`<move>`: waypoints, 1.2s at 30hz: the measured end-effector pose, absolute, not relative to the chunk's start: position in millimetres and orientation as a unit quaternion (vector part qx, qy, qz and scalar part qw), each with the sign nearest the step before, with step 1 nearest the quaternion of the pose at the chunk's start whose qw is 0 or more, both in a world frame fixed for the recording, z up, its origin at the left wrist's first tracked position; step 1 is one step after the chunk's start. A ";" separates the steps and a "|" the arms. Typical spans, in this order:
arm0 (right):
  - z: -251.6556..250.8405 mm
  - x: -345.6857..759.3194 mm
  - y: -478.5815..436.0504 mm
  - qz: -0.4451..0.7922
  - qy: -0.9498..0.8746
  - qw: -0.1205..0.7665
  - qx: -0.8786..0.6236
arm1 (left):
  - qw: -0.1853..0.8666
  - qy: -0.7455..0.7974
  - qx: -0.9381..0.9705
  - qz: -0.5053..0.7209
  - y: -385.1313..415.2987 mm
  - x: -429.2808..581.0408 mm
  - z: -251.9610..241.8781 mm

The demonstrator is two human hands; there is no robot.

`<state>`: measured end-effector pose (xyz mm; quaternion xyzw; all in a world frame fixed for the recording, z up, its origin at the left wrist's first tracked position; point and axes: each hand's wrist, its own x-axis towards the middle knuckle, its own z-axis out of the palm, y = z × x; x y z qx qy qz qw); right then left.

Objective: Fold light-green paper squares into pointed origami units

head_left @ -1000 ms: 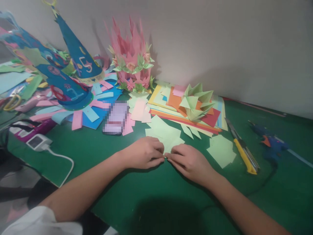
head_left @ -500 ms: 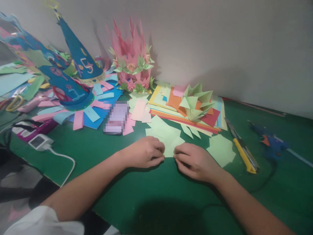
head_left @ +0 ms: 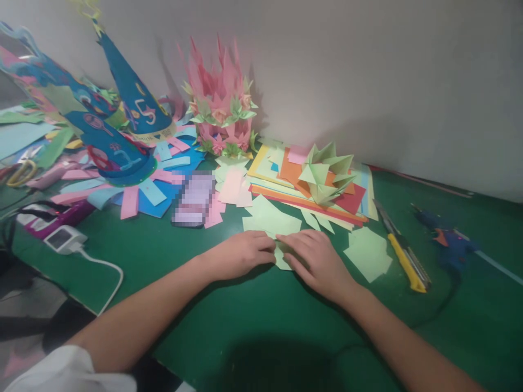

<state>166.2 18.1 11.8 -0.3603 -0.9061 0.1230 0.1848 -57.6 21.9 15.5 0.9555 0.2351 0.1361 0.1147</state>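
Observation:
A light green sheet of paper (head_left: 283, 261) lies on the table between my hands, its top part covered by fingers. My left hand (head_left: 249, 251) is closed on its left side, fingers curled and thumb tucked near the edge. Across the right side reaches my right hand (head_left: 316, 258), fingers stretched to the left and flat on the sheet, thumb apart below the index finger. Just beyond my fingertips are more light green paper pieces (head_left: 272, 215). Another pale green pile (head_left: 369, 253) lies right of my right hand.
A yellow utility knife (head_left: 402, 256) and a blue glue gun (head_left: 449, 239) lie on the right. Behind are stacked coloured sheets (head_left: 261, 191), a folded green paper ring (head_left: 327, 174) and a pink paper crown (head_left: 220, 103). Leftward are a phone (head_left: 194, 198), blue cone hats (head_left: 133, 87) and a white charger (head_left: 65, 239).
My right hand has shifted left and its fingers have straightened out over the paper. My left hand has hardly moved; less of the sheet shows between the hands.

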 end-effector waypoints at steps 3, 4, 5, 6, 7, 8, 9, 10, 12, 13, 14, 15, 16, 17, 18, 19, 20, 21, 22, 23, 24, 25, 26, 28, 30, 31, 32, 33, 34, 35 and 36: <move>12.3 167.3 16.1 0.152 -0.895 0.195 -0.372 | 0.105 0.232 0.958 0.130 22.1 -57.9 15.0; 12.9 167.4 15.5 0.164 -0.889 0.200 -0.377 | 0.101 0.232 0.959 0.129 22.0 -57.9 14.8; 13.8 167.3 14.9 0.179 -0.882 0.206 -0.383 | 0.097 0.233 0.959 0.127 21.9 -57.9 14.5; 15.0 167.2 14.4 0.195 -0.873 0.213 -0.393 | 0.094 0.235 0.959 0.126 21.8 -57.9 14.2; 16.3 167.2 14.0 0.212 -0.862 0.220 -0.405 | 0.093 0.238 0.959 0.124 21.8 -57.9 13.9; 17.9 167.2 13.8 0.230 -0.850 0.224 -0.418 | 0.094 0.240 0.958 0.123 21.8 -57.9 13.8; 19.4 167.4 13.7 0.244 -0.838 0.226 -0.432 | 0.097 0.242 0.957 0.124 21.9 -58.0 13.9; 20.8 167.8 13.8 0.257 -0.828 0.227 -0.444 | 0.100 0.242 0.957 0.124 22.1 -58.1 14.2; 22.7 168.9 14.3 0.275 -0.813 0.227 -0.460 | 0.110 0.237 0.957 0.126 22.8 -58.4 15.5; 22.9 169.5 14.7 0.280 -0.809 0.226 -0.465 | 0.114 0.233 0.958 0.126 23.1 -58.7 16.3; 22.7 170.1 15.3 0.282 -0.806 0.223 -0.470 | 0.118 0.229 0.958 0.127 23.5 -59.0 17.2; 22.0 170.5 15.9 0.280 -0.804 0.222 -0.475 | 0.121 0.227 0.958 0.127 23.8 -59.3 18.1; 21.0 170.9 16.5 0.275 -0.802 0.221 -0.482 | 0.124 0.224 0.958 0.128 24.0 -59.7 18.9; 19.8 171.0 17.2 0.268 -0.800 0.221 -0.489 | 0.125 0.221 0.958 0.131 24.3 -60.0 19.6; 18.6 171.1 17.8 0.261 -0.799 0.220 -0.495 | 0.126 0.218 0.958 0.133 24.5 -60.3 20.2; 17.5 170.9 18.4 0.257 -0.798 0.218 -0.500 | 0.127 0.215 0.959 0.136 24.7 -60.6 20.7; 16.6 170.6 18.8 0.254 -0.797 0.214 -0.504 | 0.126 0.212 0.959 0.139 24.9 -60.7 21.1; 16.0 170.1 19.0 0.252 -0.798 0.210 -0.506 | 0.126 0.210 0.959 0.140 25.2 -60.9 21.4; 15.7 169.5 19.0 0.249 -0.800 0.205 -0.506 | 0.127 0.208 0.959 0.142 25.4 -61.0 21.8; 15.5 168.7 18.8 0.245 -0.802 0.203 -0.506 | 0.128 0.207 0.959 0.142 25.7 -61.1 22.1; 15.4 167.8 18.4 0.239 -0.804 0.202 -0.505 | 0.130 0.206 0.959 0.143 26.0 -61.3 22.4; 15.2 166.9 17.8 0.231 -0.808 0.202 -0.503 | 0.131 0.205 0.959 0.143 26.2 -61.4 22.7; 14.9 166.0 17.2 0.222 -0.812 0.201 -0.501 | 0.131 0.204 0.960 0.142 26.3 -61.5 23.1; 13.5 164.6 15.9 0.202 -0.822 0.199 -0.494 | 0.132 0.203 0.960 0.139 26.1 -61.5 24.1; 11.0 163.9 14.8 0.186 -0.830 0.199 -0.487 | 0.132 0.206 0.961 0.131 25.2 -61.1 25.1; 9.5 163.7 14.5 0.180 -0.832 0.200 -0.485 | 0.131 0.209 0.961 0.126 24.6 -60.8 25.3; 7.9 163.7 14.2 0.178 -0.833 0.201 -0.484 | 0.129 0.213 0.961 0.120 23.8 -60.3 25.3; 6.4 163.8 14.1 0.178 -0.832 0.203 -0.484 | 0.126 0.217 0.961 0.114 22.9 -59.8 25.0; 5.1 164.0 14.0 0.180 -0.831 0.206 -0.485 | 0.123 0.220 0.962 0.107 22.1 -59.3 24.1; 4.1 164.2 14.0 0.183 -0.829 0.208 -0.485 | 0.120 0.222 0.963 0.099 21.2 -58.9 22.9; 3.3 164.3 14.1 0.187 -0.828 0.210 -0.485 | 0.116 0.223 0.964 0.093 20.3 -58.6 21.2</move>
